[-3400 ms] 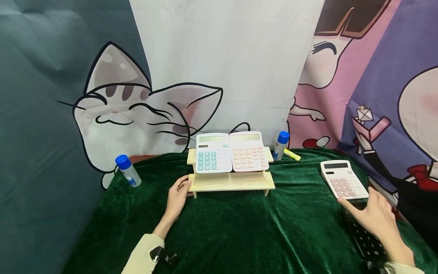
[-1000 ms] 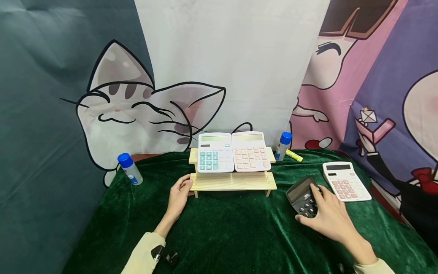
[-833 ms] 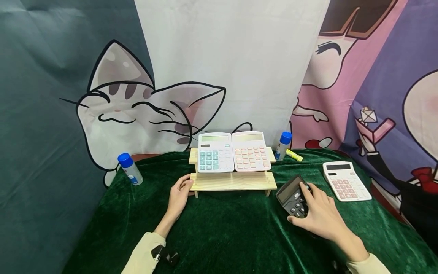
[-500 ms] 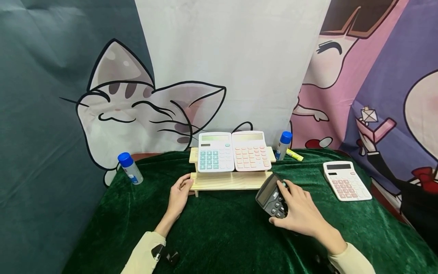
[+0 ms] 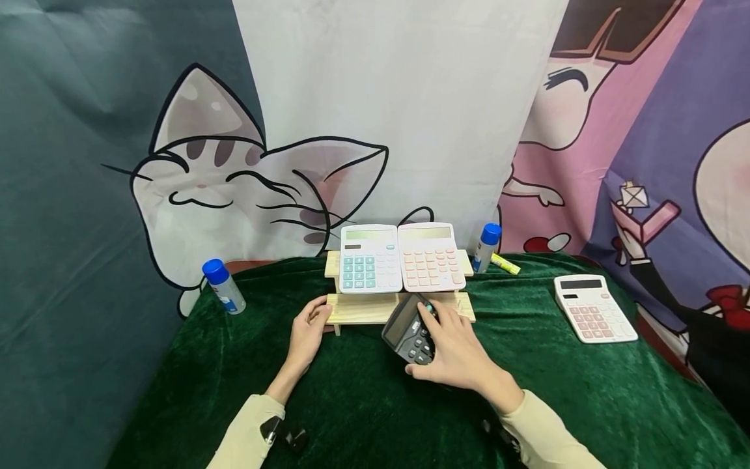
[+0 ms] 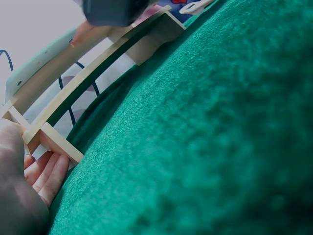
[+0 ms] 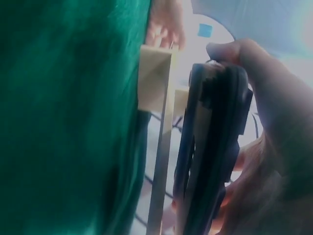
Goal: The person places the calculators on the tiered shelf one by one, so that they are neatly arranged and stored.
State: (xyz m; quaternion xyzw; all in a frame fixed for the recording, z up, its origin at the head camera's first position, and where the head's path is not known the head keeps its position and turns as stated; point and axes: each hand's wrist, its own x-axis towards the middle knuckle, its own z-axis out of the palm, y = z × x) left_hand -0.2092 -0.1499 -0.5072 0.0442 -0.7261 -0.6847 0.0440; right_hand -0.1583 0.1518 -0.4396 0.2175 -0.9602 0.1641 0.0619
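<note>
Black calculator: tilted, near the wooden stand, at 5 o'clock from the teal-keyed calculator
Right hand: curled partway, gripping the black calculator by its edges
Left hand: thumb and fingers gripping the wooden stand's 9 o'clock end

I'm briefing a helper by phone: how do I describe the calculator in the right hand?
Find the green cloth, then the two-tier wooden stand on it. At its lower shelf, the right hand holds the calculator. It alone is black; the three other calculators are white.
</note>
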